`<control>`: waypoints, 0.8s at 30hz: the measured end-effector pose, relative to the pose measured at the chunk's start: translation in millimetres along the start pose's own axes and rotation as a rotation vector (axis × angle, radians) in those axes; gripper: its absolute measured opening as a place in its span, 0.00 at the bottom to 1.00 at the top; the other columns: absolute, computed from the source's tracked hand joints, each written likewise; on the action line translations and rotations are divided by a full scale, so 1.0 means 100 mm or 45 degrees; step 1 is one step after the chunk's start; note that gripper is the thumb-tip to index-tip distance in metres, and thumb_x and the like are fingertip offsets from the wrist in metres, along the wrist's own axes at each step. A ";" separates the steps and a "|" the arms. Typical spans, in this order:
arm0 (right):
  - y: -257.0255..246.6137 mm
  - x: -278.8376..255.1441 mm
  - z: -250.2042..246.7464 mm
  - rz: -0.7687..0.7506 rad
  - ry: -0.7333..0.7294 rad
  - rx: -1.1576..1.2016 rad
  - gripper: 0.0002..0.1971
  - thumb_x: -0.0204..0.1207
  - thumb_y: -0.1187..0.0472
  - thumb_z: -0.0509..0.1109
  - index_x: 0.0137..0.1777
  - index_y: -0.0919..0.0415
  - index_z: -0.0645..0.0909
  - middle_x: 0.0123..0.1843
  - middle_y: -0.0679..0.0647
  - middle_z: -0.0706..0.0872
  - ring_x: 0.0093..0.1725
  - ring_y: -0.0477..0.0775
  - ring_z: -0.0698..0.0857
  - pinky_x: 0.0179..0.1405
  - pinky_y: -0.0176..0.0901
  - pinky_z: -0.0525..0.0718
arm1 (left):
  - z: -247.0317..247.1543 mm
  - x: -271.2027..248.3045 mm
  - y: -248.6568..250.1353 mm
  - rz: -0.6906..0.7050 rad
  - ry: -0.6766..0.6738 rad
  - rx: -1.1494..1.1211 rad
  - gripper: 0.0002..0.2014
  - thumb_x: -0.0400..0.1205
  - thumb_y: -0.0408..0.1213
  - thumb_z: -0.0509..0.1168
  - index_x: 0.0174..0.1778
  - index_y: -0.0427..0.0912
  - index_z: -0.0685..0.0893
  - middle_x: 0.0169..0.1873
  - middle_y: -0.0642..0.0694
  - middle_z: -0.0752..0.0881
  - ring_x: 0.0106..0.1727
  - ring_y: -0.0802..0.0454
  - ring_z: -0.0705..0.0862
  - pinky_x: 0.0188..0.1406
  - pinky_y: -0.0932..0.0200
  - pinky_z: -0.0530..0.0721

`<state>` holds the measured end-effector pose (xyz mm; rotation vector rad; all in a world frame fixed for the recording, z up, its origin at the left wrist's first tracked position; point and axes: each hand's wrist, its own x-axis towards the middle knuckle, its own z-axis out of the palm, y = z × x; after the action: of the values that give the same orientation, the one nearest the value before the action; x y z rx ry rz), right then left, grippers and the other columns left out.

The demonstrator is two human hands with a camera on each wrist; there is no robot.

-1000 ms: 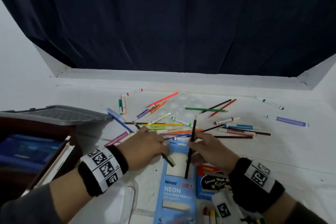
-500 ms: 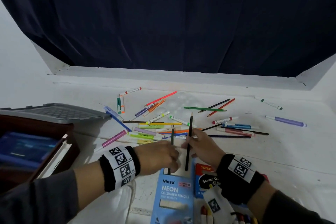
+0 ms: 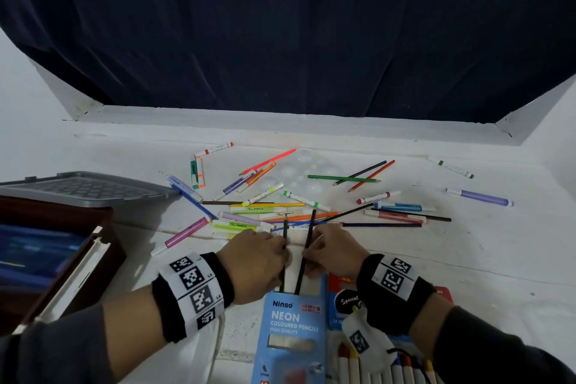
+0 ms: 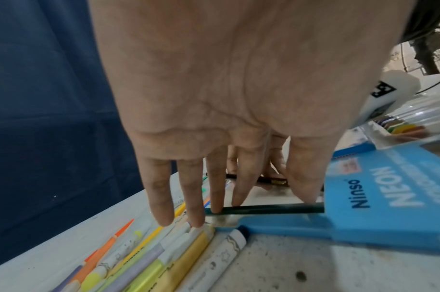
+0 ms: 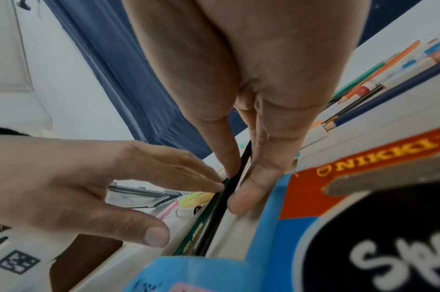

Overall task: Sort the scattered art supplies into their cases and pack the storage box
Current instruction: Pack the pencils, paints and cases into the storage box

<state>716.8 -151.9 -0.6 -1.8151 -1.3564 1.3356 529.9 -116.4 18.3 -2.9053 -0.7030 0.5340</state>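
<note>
A blue Ninso coloured-pencil box lies open at the near edge of the white table. Two pencils stand side by side with their lower ends inside its mouth. My left hand touches the dark green pencil with straight fingertips. My right hand pinches the black pencil between thumb and fingers. Many loose markers and pencils lie scattered just beyond both hands.
A dark storage box with a blue case inside stands at the left, its grey lid behind it. A red NIKKI box lies right of the blue one. A pack of crayons sits at the bottom right. A clear plastic palette lies among the pencils.
Both hands have drawn back toward the blue box. The green pencil has turned from slanted to parallel with the black one, and both ends now sit in the box mouth.
</note>
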 end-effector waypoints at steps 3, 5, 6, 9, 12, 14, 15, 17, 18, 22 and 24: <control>0.00 0.01 0.03 0.011 0.046 -0.197 0.12 0.72 0.70 0.75 0.51 0.65 0.77 0.39 0.59 0.89 0.38 0.60 0.91 0.40 0.53 0.91 | 0.03 0.01 0.02 -0.035 -0.039 0.009 0.20 0.86 0.52 0.56 0.67 0.43 0.79 0.62 0.43 0.79 0.60 0.40 0.80 0.54 0.45 0.80; -0.01 -0.01 0.05 0.008 0.056 -0.281 0.17 0.66 0.70 0.77 0.52 0.63 0.76 0.44 0.61 0.88 0.43 0.62 0.90 0.44 0.61 0.91 | 0.05 0.00 0.02 -0.020 -0.033 0.018 0.20 0.87 0.52 0.55 0.66 0.43 0.80 0.61 0.43 0.81 0.60 0.40 0.81 0.54 0.45 0.80; -0.02 -0.03 0.06 -0.008 0.038 -0.310 0.19 0.66 0.70 0.77 0.54 0.62 0.75 0.46 0.61 0.88 0.43 0.62 0.89 0.43 0.60 0.91 | 0.06 -0.01 0.02 -0.006 -0.034 0.020 0.19 0.87 0.50 0.54 0.66 0.43 0.80 0.60 0.43 0.81 0.59 0.40 0.81 0.53 0.45 0.80; -0.05 -0.09 0.10 -0.187 -0.035 -0.583 0.26 0.71 0.65 0.77 0.65 0.62 0.69 0.49 0.57 0.84 0.46 0.57 0.84 0.41 0.50 0.84 | 0.07 -0.08 0.00 0.057 -0.039 -0.002 0.17 0.87 0.48 0.54 0.65 0.44 0.81 0.57 0.46 0.82 0.58 0.42 0.82 0.52 0.45 0.83; -0.05 -0.15 0.15 -0.369 0.006 -0.978 0.26 0.74 0.58 0.75 0.70 0.60 0.72 0.65 0.57 0.75 0.62 0.60 0.78 0.57 0.49 0.80 | 0.08 -0.18 -0.01 0.105 -0.034 -0.079 0.16 0.87 0.48 0.55 0.61 0.46 0.83 0.58 0.49 0.84 0.57 0.43 0.84 0.50 0.46 0.84; -0.06 -0.17 0.19 -0.405 0.011 -1.125 0.23 0.75 0.53 0.75 0.67 0.58 0.77 0.70 0.57 0.70 0.68 0.61 0.75 0.62 0.54 0.80 | 0.11 -0.24 -0.01 0.096 -0.062 -0.100 0.16 0.87 0.50 0.55 0.60 0.47 0.83 0.59 0.49 0.83 0.57 0.43 0.84 0.51 0.45 0.85; -0.07 -0.19 0.21 -0.413 0.007 -1.168 0.21 0.75 0.51 0.75 0.64 0.59 0.79 0.72 0.57 0.70 0.69 0.61 0.74 0.63 0.55 0.80 | 0.12 -0.28 -0.01 0.074 -0.089 -0.099 0.16 0.86 0.51 0.56 0.61 0.47 0.82 0.60 0.48 0.82 0.57 0.43 0.84 0.53 0.44 0.85; -0.10 -0.22 0.25 -0.419 -0.007 -1.254 0.19 0.77 0.49 0.73 0.61 0.59 0.81 0.71 0.56 0.72 0.70 0.60 0.74 0.63 0.55 0.80 | 0.12 -0.33 0.01 0.024 -0.154 -0.090 0.18 0.85 0.52 0.58 0.64 0.46 0.81 0.62 0.48 0.82 0.59 0.42 0.84 0.56 0.42 0.84; -0.11 -0.23 0.28 -0.425 -0.006 -1.287 0.19 0.77 0.48 0.72 0.61 0.60 0.82 0.70 0.56 0.73 0.69 0.60 0.74 0.62 0.55 0.80 | 0.11 -0.36 0.03 0.002 -0.185 -0.084 0.18 0.84 0.52 0.60 0.65 0.46 0.81 0.62 0.47 0.82 0.60 0.42 0.83 0.58 0.42 0.83; -0.11 -0.27 0.39 -0.473 0.004 -1.395 0.16 0.80 0.50 0.68 0.59 0.62 0.82 0.65 0.58 0.76 0.65 0.60 0.76 0.58 0.53 0.78 | 0.08 -0.39 0.13 -0.057 -0.261 -0.042 0.22 0.85 0.56 0.60 0.67 0.44 0.81 0.64 0.47 0.82 0.64 0.43 0.81 0.65 0.43 0.77; -0.10 -0.29 0.46 -0.498 0.002 -1.394 0.15 0.81 0.51 0.68 0.59 0.62 0.82 0.63 0.57 0.77 0.64 0.60 0.77 0.57 0.53 0.79 | 0.09 -0.40 0.16 -0.065 -0.259 -0.058 0.22 0.84 0.58 0.61 0.66 0.46 0.82 0.64 0.49 0.82 0.64 0.43 0.81 0.65 0.43 0.76</control>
<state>670.2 -181.8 1.6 -1.9279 -2.5656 0.3404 500.4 -148.5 19.3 -2.8923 -0.8218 0.8265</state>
